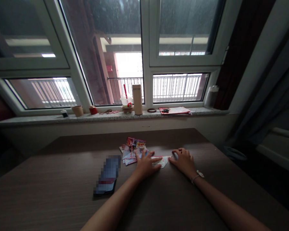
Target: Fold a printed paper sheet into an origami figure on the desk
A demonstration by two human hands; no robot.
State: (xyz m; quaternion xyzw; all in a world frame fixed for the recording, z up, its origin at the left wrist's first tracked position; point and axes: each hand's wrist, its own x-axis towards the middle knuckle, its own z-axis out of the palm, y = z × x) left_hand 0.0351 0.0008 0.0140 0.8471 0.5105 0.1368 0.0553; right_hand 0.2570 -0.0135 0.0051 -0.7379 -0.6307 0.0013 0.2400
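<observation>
both hands (146, 165) (183, 162) touch white paper (164, 162) on the table (50, 179).

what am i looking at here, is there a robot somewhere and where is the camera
There is no robot here: these are a person's two bare hands. The single picture comes from a camera worn on that person's head, looking forward and down, so the forearms reach in from the bottom edge.

The left hand rests with spread fingers on a small white paper with red print. The right hand has its fingertips at the paper's right end; whether it grips it is hard to tell.

On the brown table, a pile of colourful printed papers lies just beyond the left hand, and a phone lies to its left. Behind, a tall beige flask stands on the windowsill.
</observation>
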